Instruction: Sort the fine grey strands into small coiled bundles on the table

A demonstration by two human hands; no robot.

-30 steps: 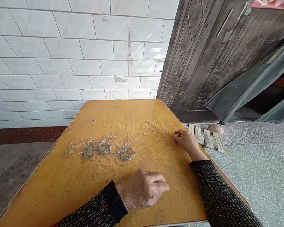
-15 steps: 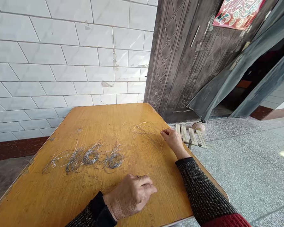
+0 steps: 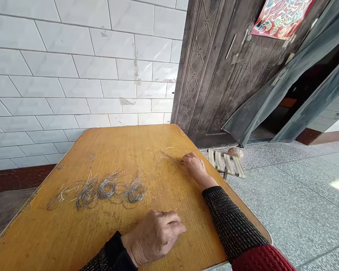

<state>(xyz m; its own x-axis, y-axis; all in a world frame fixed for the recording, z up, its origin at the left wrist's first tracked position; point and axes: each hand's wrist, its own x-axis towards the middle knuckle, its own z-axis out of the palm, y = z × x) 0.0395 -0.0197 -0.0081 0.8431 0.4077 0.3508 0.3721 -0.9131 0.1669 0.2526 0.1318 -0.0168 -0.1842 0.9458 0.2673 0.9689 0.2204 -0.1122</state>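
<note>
Tiled wall (image 3: 81, 66), white, staggered courses: ten o'clock, the clock read over the whole view, twelve at the top. Skirting band (image 3: 19, 178), dark red-brown, at the wall's foot: between eight and nine. Door (image 3: 203, 82), dark brown, relief-patterned: one o'clock. Printed sheet (image 3: 281, 17), red with multicoloured swirls, on the door: two o'clock. Curtain (image 3: 265, 101), grey, draped: between two and three. Webbing stool (image 3: 228, 164), striped straps: four o'clock, beyond the table edge; rounded ball-like item (image 3: 235, 152) just beside it. Terrazzo floor (image 3: 285, 195), speckled grey: four o'clock.

Table (image 3: 130, 146), yellow-brown wood-grain top, worn in patches: from the centre down to six.

Coiled wires (image 3: 106, 190), thin, silvery grey, several bundles in a row, loops overlapping, loose ends fanning upward: on the tabletop at eight o'clock.

Loose wires (image 3: 171, 157), thin strands, spread flat: on the tabletop just below the clock's centre, running to the right hand.

Right hand (image 3: 194, 164): four o'clock, above the tabletop's edge region, back uppermost, fingers bent down where the strands converge; whether they pinch any, cannot tell. Sleeve (image 3: 233, 216) black, ribbed, deep red knit above.

Left hand (image 3: 154, 236): six o'clock, resting on the tabletop, back uppermost, fingers folded together, near the last coil; anything underneath is hidden.
</note>
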